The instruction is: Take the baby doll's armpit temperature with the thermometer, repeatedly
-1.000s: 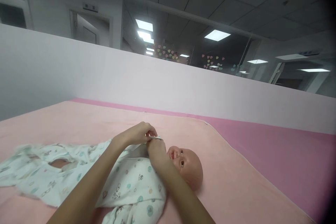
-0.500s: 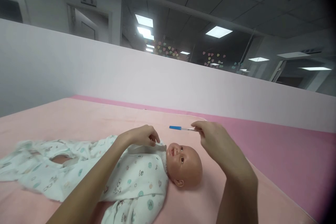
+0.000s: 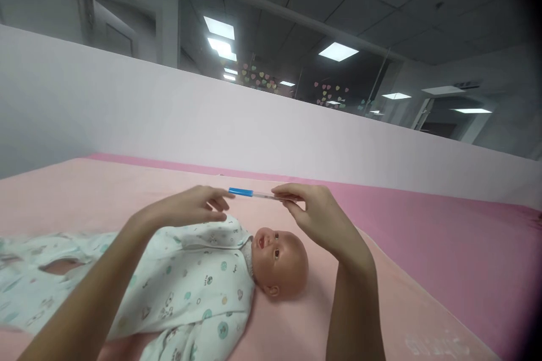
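A baby doll (image 3: pixel 279 262) in a white patterned romper (image 3: pixel 186 287) lies on its back on a light pink mat (image 3: pixel 381 316), head to the right. Above its chest my right hand (image 3: pixel 317 217) pinches one end of a thin glass thermometer (image 3: pixel 254 194) with a blue end. The thermometer is held level. My left hand (image 3: pixel 199 208) reaches in from the left, its fingertips at the blue end; whether they grip it I cannot tell.
A darker pink surface (image 3: pixel 444 248) extends right of the mat. A white partition wall (image 3: pixel 169 118) runs along the back. Behind it are glass panels with heart stickers (image 3: pixel 334 93) and a doorway (image 3: pixel 110 34).
My right hand drew the thermometer out from the doll's collar and raised it. My left hand let go of the romper and rose to meet the blue end. The view shifted slightly.
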`<state>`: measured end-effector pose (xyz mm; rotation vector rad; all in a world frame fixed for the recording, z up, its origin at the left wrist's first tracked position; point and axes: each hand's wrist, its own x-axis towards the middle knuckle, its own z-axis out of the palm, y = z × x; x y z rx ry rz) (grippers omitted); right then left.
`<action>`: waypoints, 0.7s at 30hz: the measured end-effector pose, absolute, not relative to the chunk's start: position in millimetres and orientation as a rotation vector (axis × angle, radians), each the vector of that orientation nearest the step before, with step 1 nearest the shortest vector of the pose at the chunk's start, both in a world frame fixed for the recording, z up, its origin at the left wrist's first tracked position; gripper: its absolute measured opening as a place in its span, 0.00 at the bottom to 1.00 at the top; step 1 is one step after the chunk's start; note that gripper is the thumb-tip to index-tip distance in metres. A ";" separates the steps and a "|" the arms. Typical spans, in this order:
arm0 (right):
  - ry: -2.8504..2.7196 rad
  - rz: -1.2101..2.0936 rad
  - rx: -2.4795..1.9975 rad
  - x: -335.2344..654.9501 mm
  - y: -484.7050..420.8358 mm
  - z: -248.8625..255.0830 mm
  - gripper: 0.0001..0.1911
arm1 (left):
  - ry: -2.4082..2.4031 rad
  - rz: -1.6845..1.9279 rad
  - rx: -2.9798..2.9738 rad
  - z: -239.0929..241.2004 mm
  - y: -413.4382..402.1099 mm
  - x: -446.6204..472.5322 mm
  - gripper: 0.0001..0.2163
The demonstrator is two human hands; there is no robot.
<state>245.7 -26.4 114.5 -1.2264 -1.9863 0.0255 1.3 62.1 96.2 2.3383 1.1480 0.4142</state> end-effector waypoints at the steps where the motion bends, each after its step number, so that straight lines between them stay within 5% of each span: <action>1: -1.986 0.081 -1.181 244.2 -23.5 114.3 0.18 | 1.161 0.519 2.311 103.9 56.4 -3.5 0.28; 10: -1.850 0.333 -0.955 235.3 -6.1 110.0 0.11 | 1.217 1.297 2.382 125.6 23.5 -5.5 0.18; 21: -1.670 0.532 -0.799 231.2 -8.1 111.9 0.14 | 1.193 1.380 2.407 128.8 17.6 -1.7 0.15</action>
